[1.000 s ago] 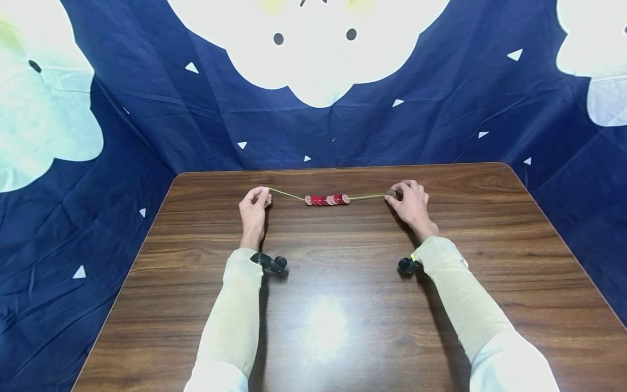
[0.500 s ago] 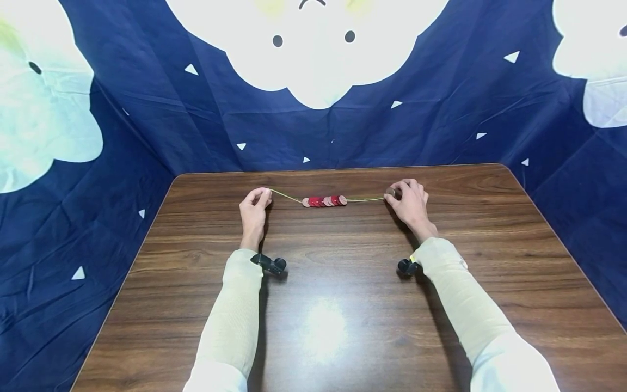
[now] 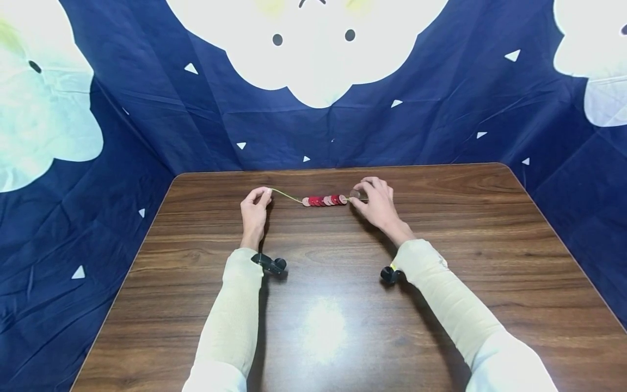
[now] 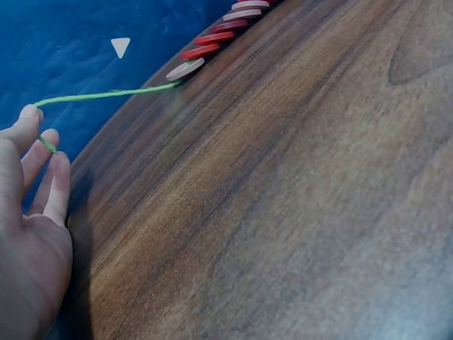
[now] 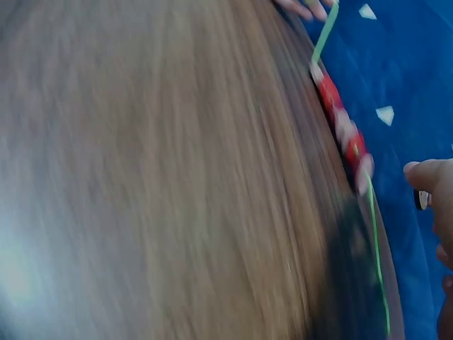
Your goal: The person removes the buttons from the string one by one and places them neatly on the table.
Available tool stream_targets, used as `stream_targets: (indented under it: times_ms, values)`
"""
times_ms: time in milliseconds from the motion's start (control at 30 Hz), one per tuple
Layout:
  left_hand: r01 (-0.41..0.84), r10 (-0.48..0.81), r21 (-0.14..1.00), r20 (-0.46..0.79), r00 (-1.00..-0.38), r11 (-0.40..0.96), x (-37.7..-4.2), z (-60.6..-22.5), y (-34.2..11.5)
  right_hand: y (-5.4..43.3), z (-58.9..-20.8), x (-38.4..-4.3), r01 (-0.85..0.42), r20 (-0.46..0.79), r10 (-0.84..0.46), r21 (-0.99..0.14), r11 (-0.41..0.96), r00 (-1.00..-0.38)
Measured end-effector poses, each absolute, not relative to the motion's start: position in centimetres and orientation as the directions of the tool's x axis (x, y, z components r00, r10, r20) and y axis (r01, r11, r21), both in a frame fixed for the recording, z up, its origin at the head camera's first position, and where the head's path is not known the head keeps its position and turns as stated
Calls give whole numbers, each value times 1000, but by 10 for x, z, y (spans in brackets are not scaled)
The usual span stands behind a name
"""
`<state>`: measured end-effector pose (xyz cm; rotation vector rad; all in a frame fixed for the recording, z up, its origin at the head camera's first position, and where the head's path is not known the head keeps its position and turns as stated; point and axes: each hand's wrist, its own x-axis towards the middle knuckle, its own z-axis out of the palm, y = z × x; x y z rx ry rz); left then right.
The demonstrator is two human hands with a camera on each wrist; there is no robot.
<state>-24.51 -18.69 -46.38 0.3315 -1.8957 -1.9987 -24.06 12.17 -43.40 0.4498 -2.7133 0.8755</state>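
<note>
with pinching fingers, the left hand [image 3: 253,215] holds the string [image 3: 286,196], probably steadying the disc row [image 3: 324,201] on the worktop [image 3: 333,267], upper centre. the right hand [image 3: 381,207] pinches a brown disc [image 3: 355,194] near the row's right end.

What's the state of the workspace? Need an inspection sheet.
Surface: brown wood-grain table, with a bright glare spot.
Job's things: green string emerging from both ends of a row of red and pink discs; a separate brownish disc, can't tell if strung.
Clutter: nothing seen.
Hands: left hand pinches the string; right hand holds the brownish disc.
Cables: nothing seen.
Surroundings: blue cloth with white cloud shapes and triangles.
</note>
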Motion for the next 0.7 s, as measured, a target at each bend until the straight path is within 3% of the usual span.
stream_targets:
  times_ms: [533,700]
  values:
    - [88,-398,995,95,-913,37,-244,-467,-188,55,-438,-222,-518,301,-424,-435,736,-854]
    - [88,-375,996,81,-923,-1,-241,-461,-190,41,-438,-217,-556,286,-478,-402,727,-831]
